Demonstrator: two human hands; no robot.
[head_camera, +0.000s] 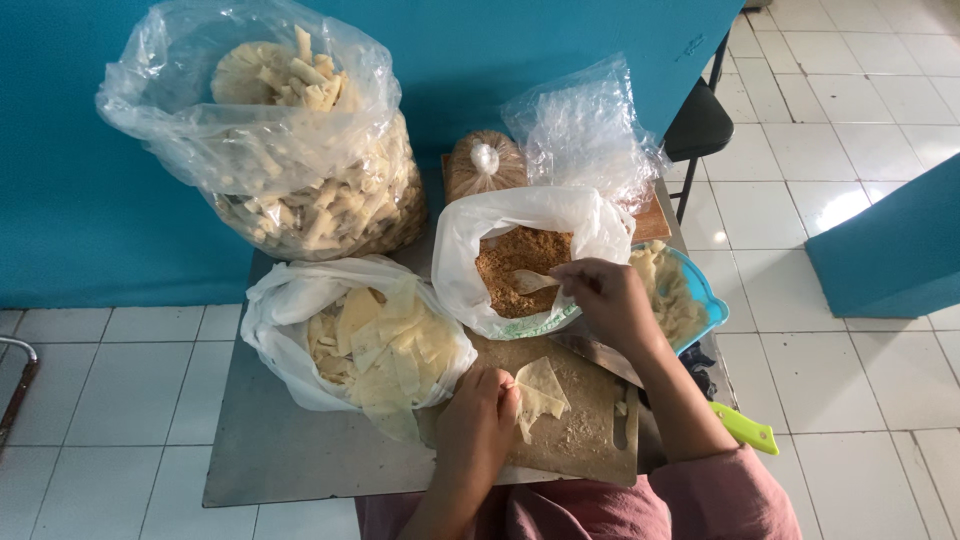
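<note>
My left hand (478, 420) pinches a thin pale dough sheet (541, 396) that lies on a wooden cutting board (580, 440). My right hand (605, 298) holds a spoon (530, 281) dipped into brown crumbly filling (515, 266) inside a white plastic bag (470, 245). To the left of the board, another white bag (290, 310) holds a stack of pale dough sheets (385, 345).
A large clear bag of fried rolled snacks (300, 190) stands at the back left. A tied bag of brown crumbs (485, 165) and an empty clear bag (585, 130) sit behind. A blue bowl (705, 295) holds pale pieces. A green-handled knife (745, 428) lies right. A dark chair (697, 125) stands beyond.
</note>
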